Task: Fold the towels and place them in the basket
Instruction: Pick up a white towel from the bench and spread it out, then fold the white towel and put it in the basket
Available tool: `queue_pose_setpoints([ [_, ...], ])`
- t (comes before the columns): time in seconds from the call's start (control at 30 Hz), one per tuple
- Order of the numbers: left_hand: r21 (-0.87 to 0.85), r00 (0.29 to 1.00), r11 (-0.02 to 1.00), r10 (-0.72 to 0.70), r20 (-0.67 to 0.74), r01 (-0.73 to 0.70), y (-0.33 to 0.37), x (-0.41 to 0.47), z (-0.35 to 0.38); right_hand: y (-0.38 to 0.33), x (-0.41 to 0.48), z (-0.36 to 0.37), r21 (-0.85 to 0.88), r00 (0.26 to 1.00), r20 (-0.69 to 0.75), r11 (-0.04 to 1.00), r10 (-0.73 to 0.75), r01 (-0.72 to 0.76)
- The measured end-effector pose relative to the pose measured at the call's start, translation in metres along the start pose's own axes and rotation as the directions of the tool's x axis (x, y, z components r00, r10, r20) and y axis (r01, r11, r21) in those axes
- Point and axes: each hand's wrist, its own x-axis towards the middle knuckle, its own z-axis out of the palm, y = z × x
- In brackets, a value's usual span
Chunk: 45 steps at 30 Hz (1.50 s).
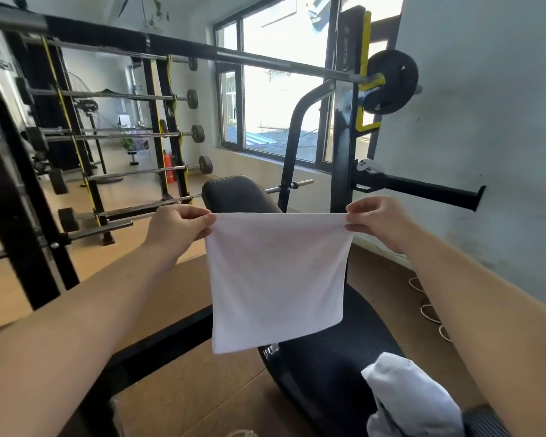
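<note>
A white towel (276,279) hangs flat in the air in front of me, above the black weight bench (328,357). My left hand (178,227) pinches its top left corner and my right hand (377,220) pinches its top right corner, so the top edge is stretched between them. A second white towel (413,402) lies crumpled on the bench at the lower right, beside my right forearm. No basket shows clearly; a pale woven rim (241,433) peeks in at the bottom edge.
A barbell (265,63) with a black plate (391,80) rests on the rack above the bench. A rack of barbells (123,134) stands at the left on the wooden floor. A window is ahead, a pale wall at the right.
</note>
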Motion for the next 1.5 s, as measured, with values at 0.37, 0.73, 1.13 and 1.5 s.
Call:
queue_pose_setpoints([
  [0.37,0.252,0.991,0.967,-0.064,0.117,0.033,-0.074,-0.029,0.007,0.075,-0.041,0.017,-0.641,0.971,0.220,0.764,0.090,0.074],
  [0.73,-0.044,0.969,0.977,-0.213,-0.123,0.209,-0.138,-0.049,0.025,0.135,-0.087,0.036,-0.115,0.973,0.110,0.975,0.202,-0.190],
  [1.13,-0.152,0.904,0.905,-0.415,-0.099,0.398,-0.204,-0.078,0.048,0.185,-0.099,0.062,0.203,0.878,0.115,0.855,0.464,-0.478],
  [1.5,-0.072,0.917,0.915,-0.398,-0.025,0.396,-0.204,-0.088,0.067,0.188,-0.098,0.124,0.326,0.837,0.071,0.781,0.542,-0.533],
])
